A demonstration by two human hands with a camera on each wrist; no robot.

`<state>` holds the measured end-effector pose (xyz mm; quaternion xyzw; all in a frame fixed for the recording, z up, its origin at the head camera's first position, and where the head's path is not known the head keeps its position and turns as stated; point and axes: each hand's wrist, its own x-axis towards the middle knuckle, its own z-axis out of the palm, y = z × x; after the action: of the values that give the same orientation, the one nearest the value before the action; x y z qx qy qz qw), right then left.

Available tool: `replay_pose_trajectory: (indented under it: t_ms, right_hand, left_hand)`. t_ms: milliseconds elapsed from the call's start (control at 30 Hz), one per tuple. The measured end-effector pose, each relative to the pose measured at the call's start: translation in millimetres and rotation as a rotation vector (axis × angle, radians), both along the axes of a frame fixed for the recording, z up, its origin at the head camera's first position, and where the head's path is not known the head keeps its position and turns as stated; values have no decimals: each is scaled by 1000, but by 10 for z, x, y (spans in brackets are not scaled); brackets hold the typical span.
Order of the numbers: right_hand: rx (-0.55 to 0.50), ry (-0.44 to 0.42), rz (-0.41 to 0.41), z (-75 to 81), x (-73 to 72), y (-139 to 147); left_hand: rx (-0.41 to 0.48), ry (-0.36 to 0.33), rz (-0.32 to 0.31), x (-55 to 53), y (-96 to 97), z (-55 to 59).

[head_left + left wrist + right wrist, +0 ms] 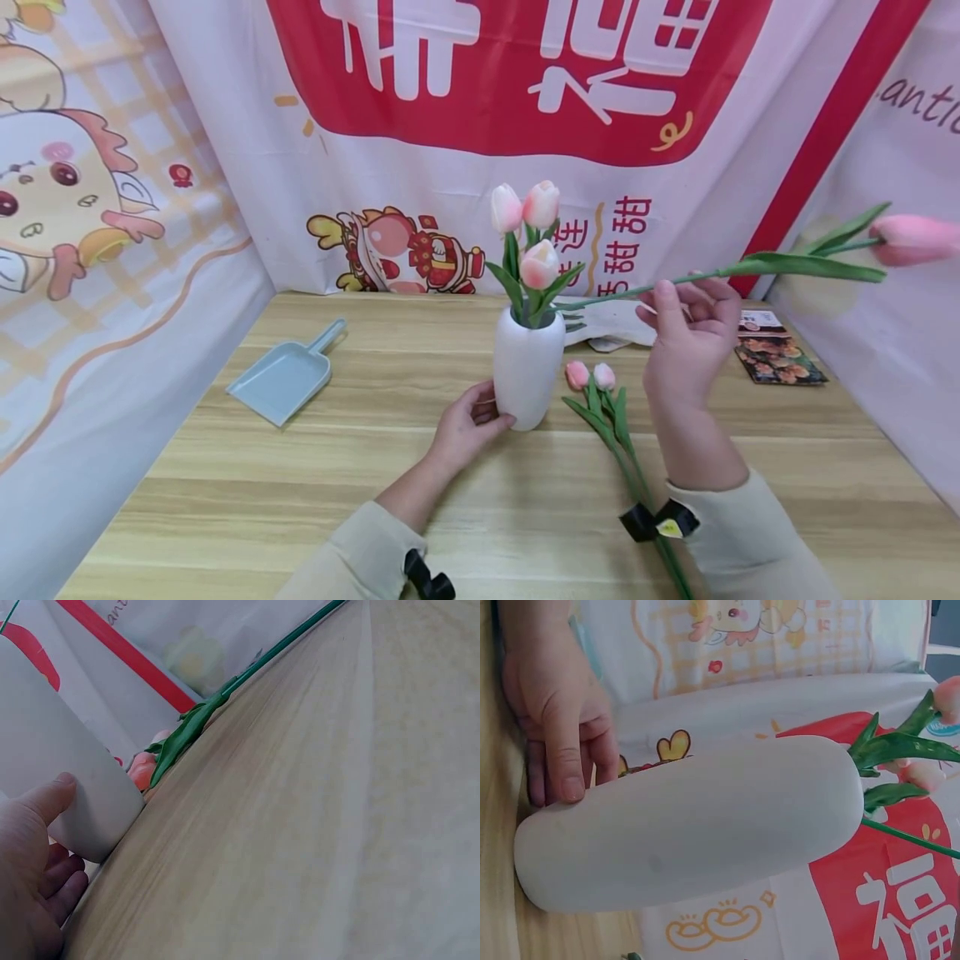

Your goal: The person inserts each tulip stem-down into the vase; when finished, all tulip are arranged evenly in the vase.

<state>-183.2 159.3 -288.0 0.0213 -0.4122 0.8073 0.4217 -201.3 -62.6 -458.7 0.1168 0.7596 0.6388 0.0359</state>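
Observation:
A white vase (528, 371) stands upright on the table, with several pink-and-white tulips (540, 265) in its mouth. My left hand (467, 425) holds the vase low on its left side; in the left wrist view the thumb (52, 799) lies against the wall and the fingers curl near the base. Above the table my right hand (693, 337) pinches the green stem of a single pink tulip (911, 240). Its bloom points right, and the stem's lower end is right at the vase's rim. The right wrist view shows the vase (697, 825) but not the right hand.
Two more tulips (603, 400) lie on the table right of the vase, their stems running under the right sleeve. A light-blue dustpan (288, 375) lies at the left. Printed flower cards (780, 358) and a white cloth (615, 321) lie toward the back, before a printed curtain (420, 167).

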Motion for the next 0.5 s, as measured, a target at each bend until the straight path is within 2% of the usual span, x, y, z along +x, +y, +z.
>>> replay_pose_trajectory:
  t_ms: [100,267,500]
  right_hand:
    - [105,-17,12,16,-14,-53]
    - [309,-105,14,5,-51,-137]
    - [519,-183,55,-33,-151,-230]
  left_hand:
    - [-3,0,2,-1,1,-1]
    - [-7,1,0,5,-4,3]
    - [-3,12,-11,1,-6,-6]
